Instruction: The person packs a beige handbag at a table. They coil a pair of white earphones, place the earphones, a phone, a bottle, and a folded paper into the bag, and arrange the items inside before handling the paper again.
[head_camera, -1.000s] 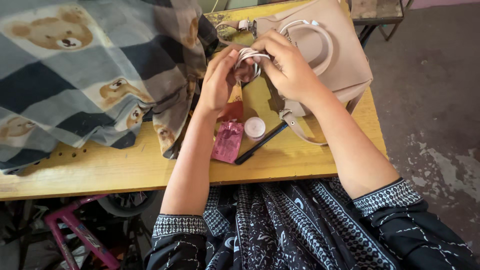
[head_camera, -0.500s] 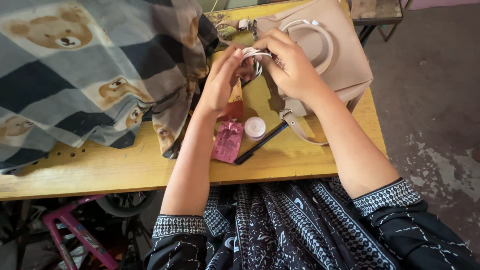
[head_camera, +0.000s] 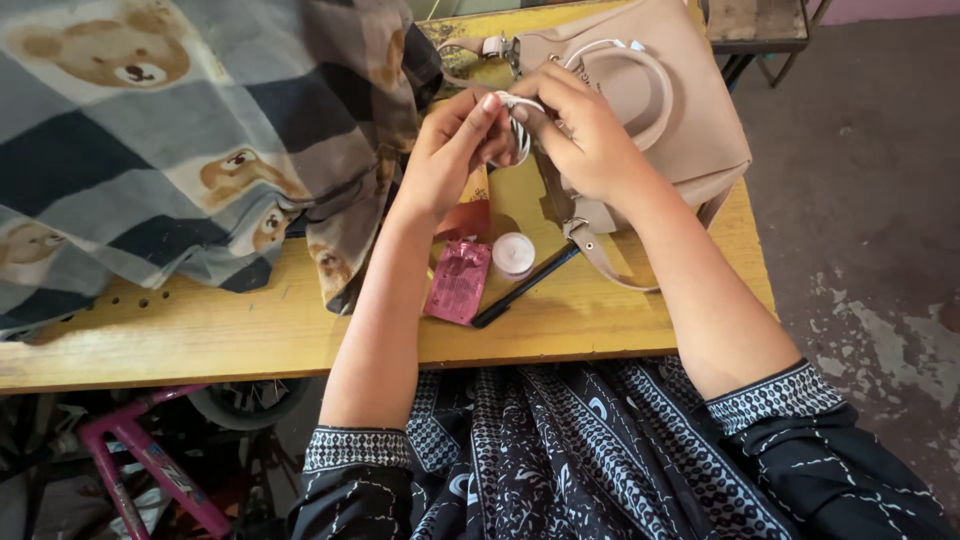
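a teddy-bear print blanket (head_camera: 190, 140) in grey and navy checks lies heaped over the nine to eleven o'clock part of a yellow wooden table (head_camera: 250, 335), its lower edge drooping toward the front of the tabletop. below the table edge at seven o'clock, a pink metal frame (head_camera: 130, 465) shows in shadow on the floor side.

near the centre, the person's left hand (head_camera: 440, 160) rises from the table front, fingers closed in a pinch on a coiled white cable (head_camera: 515, 120), thumb and forefinger meeting at the top of the bundle. under that forearm, toward six o'clock, a pink foil sachet (head_camera: 458, 282) lies flat on the wood, touching or just beside a small round white-lidded jar (head_camera: 513, 253); a black pencil (head_camera: 525, 285) slants from the jar's right side down toward the sachet's lower corner.

the right hand (head_camera: 590, 145) faces the left at twelve o'clock, its fingers curled and gripping the other side of the same cable, so the coil sits held between both hands, raised above the table and just in front of a beige handbag (head_camera: 690, 120). the bag lies at one o'clock, its rounded handle (head_camera: 648, 95) arching behind the right knuckles and a strap with a metal buckle (head_camera: 590, 245) trailing toward the table's front edge.

both sleeves, dark with white patterned cuffs (head_camera: 770, 395), frame the bottom of the scene over a matching patterned garment. grey concrete floor (head_camera: 870, 230) fills the three o'clock side.
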